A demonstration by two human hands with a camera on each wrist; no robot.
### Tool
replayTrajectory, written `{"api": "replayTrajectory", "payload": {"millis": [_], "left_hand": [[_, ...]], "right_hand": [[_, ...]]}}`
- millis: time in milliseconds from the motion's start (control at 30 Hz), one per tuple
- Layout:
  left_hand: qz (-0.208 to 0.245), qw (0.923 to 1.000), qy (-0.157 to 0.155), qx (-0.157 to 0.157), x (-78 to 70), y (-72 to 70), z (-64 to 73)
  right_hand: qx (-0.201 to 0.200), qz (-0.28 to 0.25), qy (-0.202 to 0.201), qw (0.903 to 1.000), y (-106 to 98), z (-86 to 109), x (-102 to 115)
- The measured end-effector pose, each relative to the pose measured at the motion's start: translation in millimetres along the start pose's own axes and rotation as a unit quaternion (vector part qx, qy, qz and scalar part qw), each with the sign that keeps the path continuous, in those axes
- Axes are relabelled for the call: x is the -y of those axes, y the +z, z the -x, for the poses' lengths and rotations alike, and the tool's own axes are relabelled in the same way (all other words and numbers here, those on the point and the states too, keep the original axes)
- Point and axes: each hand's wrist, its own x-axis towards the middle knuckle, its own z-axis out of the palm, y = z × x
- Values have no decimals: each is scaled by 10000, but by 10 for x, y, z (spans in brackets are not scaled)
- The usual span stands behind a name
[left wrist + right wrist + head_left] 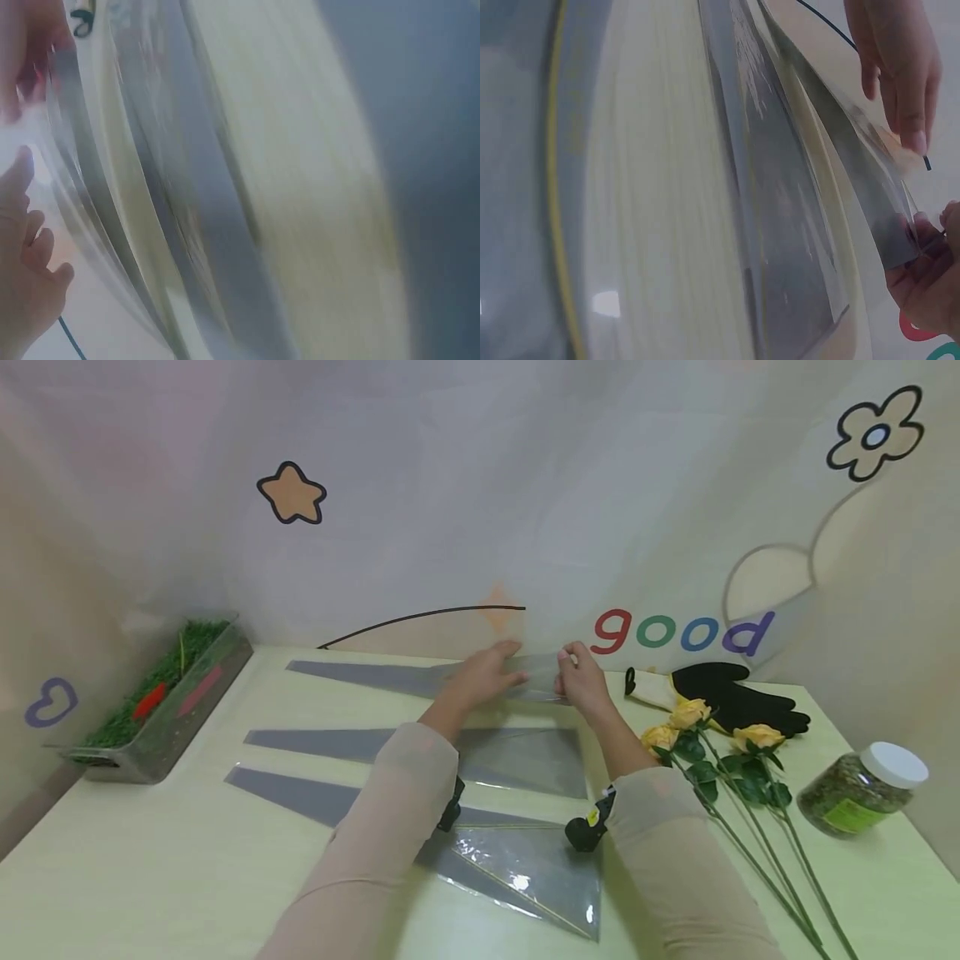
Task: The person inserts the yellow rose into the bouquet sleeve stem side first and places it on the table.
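Observation:
Three tapered grey-and-clear plastic flower sleeves lie one behind another. At the wide end of the far sleeve (360,675), my right hand (583,681) pinches the clear film by its edge. That end is lifted off the table in the right wrist view, with the fingers of the right hand (922,289) at its corner. My left hand (483,677) is over the same sleeve, fingers extended toward the right hand and holding nothing. Below the forearms are the middle sleeve (525,760) and the near sleeve (517,868), partly hidden by the left arm.
Three yellow roses (690,714) with long stems lie at the right, beside black-and-white gloves (727,693). A white-lidded jar (855,793) leans near the right edge. At the back left stands a clear bin (161,747) of artificial grass. A printed cloth (420,510) hangs behind.

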Motion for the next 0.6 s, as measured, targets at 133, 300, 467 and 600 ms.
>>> {"api": "replayTrajectory", "payload": {"millis": [133, 300, 467, 600], "left_hand": [[-52, 9998, -93, -144, -115, 70, -60], [38, 9991, -162, -396, -176, 105, -99], [154, 9976, -179, -653, -216, 104, -89], [112, 9969, -137, -773, -252, 96, -67]], "right_hand": [[88, 103, -225, 9997, 7, 20, 30], [135, 123, -340, 9993, 1, 28, 57], [326, -177, -262, 9990, -16, 60, 65], [345, -335, -326, 9983, -39, 83, 41]]}}
